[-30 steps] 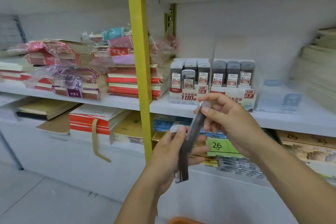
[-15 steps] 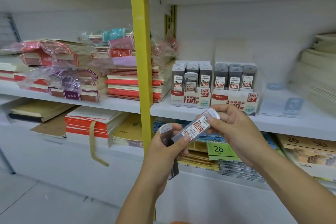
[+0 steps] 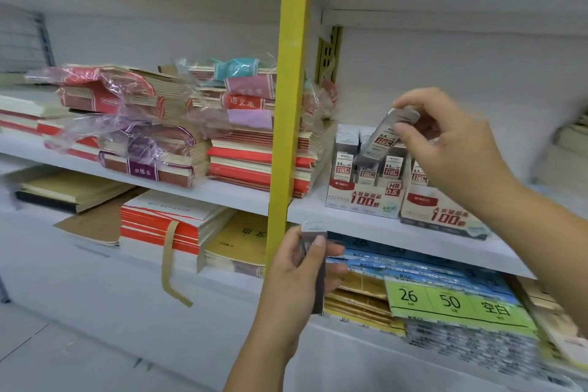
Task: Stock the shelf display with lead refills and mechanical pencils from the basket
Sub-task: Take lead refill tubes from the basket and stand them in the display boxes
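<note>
1. Lead refill case (image 3: 383, 140) is now tilted over the HB 0.5 display box (image 3: 362, 199), lower end near the middle slot. Half a second ago it sat low, between both hands. Looks like insertion is next.
2. Right grip (image 3: 445, 143) is clamped on the case's cap end; the case hangs down-left from it.
3. Left grip (image 3: 296, 274) is clamped on a spare case (image 3: 313, 264), possibly more than one (blurred), by the yellow upright (image 3: 286, 137).
</note>
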### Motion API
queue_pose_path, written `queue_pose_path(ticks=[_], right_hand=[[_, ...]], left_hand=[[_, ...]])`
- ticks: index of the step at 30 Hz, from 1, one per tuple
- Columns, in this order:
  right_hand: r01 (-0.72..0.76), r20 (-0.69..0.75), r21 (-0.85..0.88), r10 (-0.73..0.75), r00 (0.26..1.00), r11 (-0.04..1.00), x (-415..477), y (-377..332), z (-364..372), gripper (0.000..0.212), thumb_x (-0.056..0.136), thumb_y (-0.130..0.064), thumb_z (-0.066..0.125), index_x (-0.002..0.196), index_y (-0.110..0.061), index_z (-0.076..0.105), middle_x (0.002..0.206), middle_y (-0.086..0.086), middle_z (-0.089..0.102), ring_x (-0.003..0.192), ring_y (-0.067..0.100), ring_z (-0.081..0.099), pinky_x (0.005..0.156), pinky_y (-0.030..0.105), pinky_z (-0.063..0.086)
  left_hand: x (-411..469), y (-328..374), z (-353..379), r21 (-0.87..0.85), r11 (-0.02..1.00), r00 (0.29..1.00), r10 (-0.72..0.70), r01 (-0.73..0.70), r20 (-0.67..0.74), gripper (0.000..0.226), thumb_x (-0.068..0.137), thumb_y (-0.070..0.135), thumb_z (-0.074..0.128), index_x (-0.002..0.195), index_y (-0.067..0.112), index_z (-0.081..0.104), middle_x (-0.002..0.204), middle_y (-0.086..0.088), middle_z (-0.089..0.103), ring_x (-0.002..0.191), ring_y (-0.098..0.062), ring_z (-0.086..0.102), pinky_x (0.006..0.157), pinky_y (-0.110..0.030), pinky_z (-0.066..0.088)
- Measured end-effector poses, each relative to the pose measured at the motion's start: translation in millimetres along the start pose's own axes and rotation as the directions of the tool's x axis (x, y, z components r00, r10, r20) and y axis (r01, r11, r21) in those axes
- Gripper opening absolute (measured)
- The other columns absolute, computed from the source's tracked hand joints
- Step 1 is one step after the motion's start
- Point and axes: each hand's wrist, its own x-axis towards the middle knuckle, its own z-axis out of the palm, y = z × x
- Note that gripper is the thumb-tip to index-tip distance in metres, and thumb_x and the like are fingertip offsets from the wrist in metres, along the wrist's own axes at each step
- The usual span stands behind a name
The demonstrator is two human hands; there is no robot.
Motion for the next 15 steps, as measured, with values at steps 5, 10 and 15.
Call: queue_pose_path(ticks=[5,10,15], right_hand=[[-0.137,0.204,-0.108,0.157,0.966,0.985,25.6,14.1,12.0,0.021,0.092,-0.030,0.061,0.113,-0.032,0.064,0.097,-0.009,0.051,0.082,0.003,0.057,0.074,0.021,0.047],[-0.197,0.294,-0.206,0.253,0.922,0.958,23.8,21.9,36.6,0.026,0.095,-0.034,0.056,0.120,-0.039,0.063,0.099,-0.008,0.050,0.087,0.011,0.049,0.073,0.025,0.040],[-0.162,0.147,-0.225,0.197,0.969,0.961,4.4,14.3,34.8,0.037,0.095,-0.026,0.057,0.132,-0.029,0.057,0.094,-0.007,0.043,0.079,0.006,0.042,0.068,0.013,0.032]], left_hand=[[6.3,-4.9,4.2,-0.028,0.999,1.000,-0.014,0.015,0.027,0.019,0.104,0.036,0.048,0.092,0.036,0.064,0.081,-0.001,0.073,0.062,-0.014,0.065,0.064,-0.028,0.057],[9.6,-6.9,8.8,-0.104,0.991,0.994,-0.074,0.082,0.079,0.017,0.106,0.027,0.046,0.103,0.022,0.062,0.081,-0.003,0.073,0.063,-0.012,0.063,0.065,-0.028,0.057],[4.1,-2.3,6.5,-0.036,0.998,0.991,-0.044,0.049,0.127,0.017,0.105,0.027,0.047,0.110,0.024,0.064,0.091,0.002,0.078,0.074,-0.012,0.072,0.070,-0.023,0.058]])
